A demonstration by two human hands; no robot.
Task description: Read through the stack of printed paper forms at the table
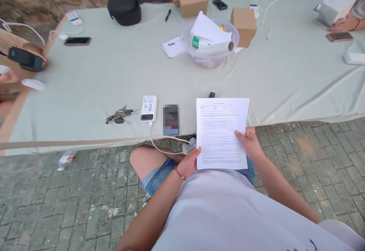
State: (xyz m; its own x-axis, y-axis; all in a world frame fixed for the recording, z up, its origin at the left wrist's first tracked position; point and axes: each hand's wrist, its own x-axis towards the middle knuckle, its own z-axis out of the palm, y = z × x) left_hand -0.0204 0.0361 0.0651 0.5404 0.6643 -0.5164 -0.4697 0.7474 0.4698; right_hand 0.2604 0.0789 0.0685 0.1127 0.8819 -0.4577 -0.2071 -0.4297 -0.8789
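Note:
Above my lap I hold a printed sheet of paper [221, 137], tilted toward me, its upper part overlapping the table edge. It may be more than one sheet; I cannot tell. My left hand [190, 162], with a red bracelet at the wrist, grips the lower left edge, thumb on top. At the right edge my right hand [249, 143] pinches the paper, thumb on the print and fingers behind. Just past the top edge lies a small black object [211, 95], partly hidden. A phone-sized item with a blurred surface [171, 119] lies left of the paper.
On the cloth-covered table [114, 72] lie keys [121, 115] and a white power bank [148, 108] with a cable hanging off the edge. Farther back stand a clear plastic basin [209, 59], cardboard boxes [243, 26] and a black case [124, 7]. Other people sit around the table.

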